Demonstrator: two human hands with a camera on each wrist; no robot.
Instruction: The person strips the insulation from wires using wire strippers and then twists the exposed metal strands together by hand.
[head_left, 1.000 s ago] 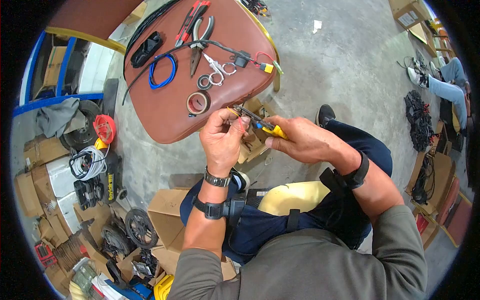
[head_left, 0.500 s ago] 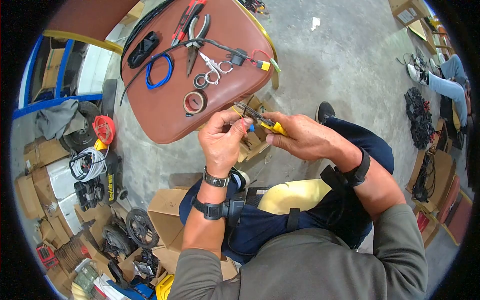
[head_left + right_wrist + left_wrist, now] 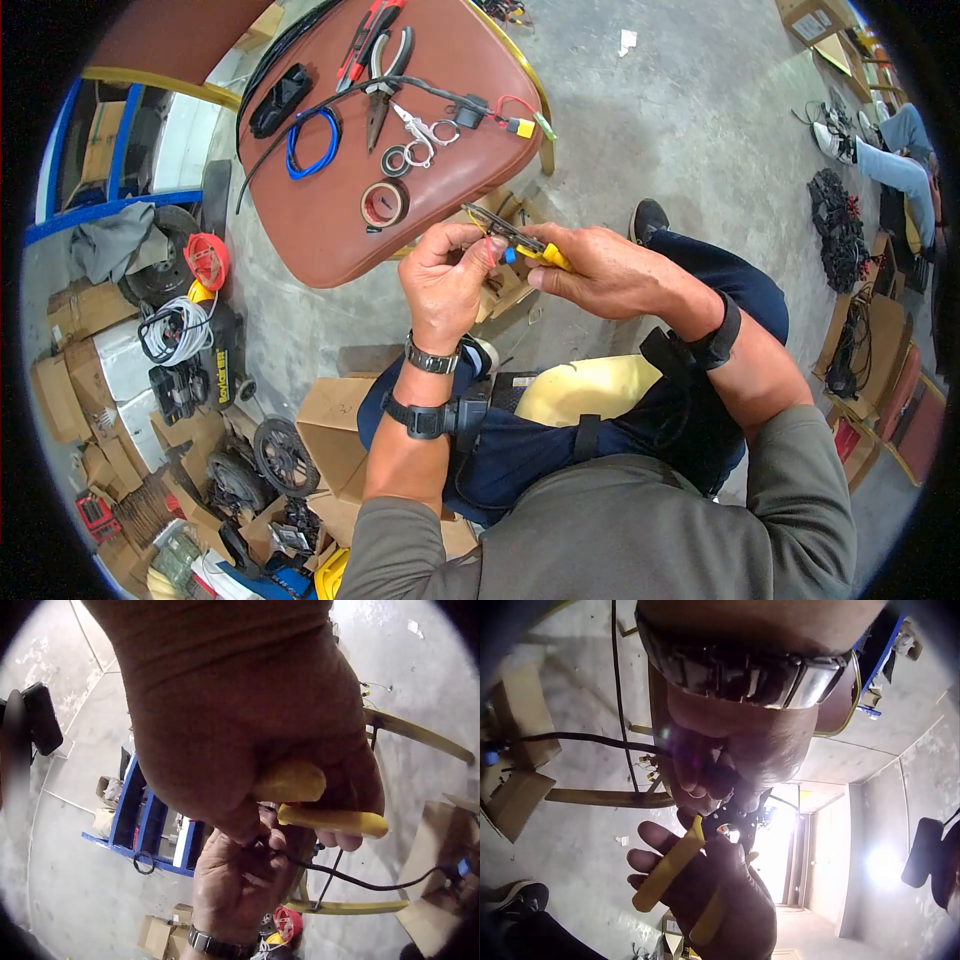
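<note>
My right hand (image 3: 605, 270) holds wire strippers (image 3: 510, 230) by their yellow handles (image 3: 337, 819). The tool's dark, flat metal head reaches the fingertips of my left hand (image 3: 445, 280). There, thumb and forefinger pinch the thin wires (image 3: 489, 252) of a cable, a red and a yellow one showing. A small blue piece (image 3: 510, 256) sits just below the tool's head. From my left hand a black cable (image 3: 570, 736) runs off sideways, as the left wrist view shows. In the right wrist view, my fingers hide the tool's head.
On the brown chair seat (image 3: 310, 225) lie a tape roll (image 3: 384, 204), scissors (image 3: 416, 140), pliers (image 3: 380, 100), a red utility knife (image 3: 368, 45), a blue wire coil (image 3: 313, 145) and a black cable with a yellow connector (image 3: 521, 127). An open cardboard box (image 3: 335, 425) stands beside my left leg.
The wire strippers' head has shifted slightly left and up along the wires, and the blue piece shows more clearly. Both hands keep their hold. The chair drifts slightly left in view.
</note>
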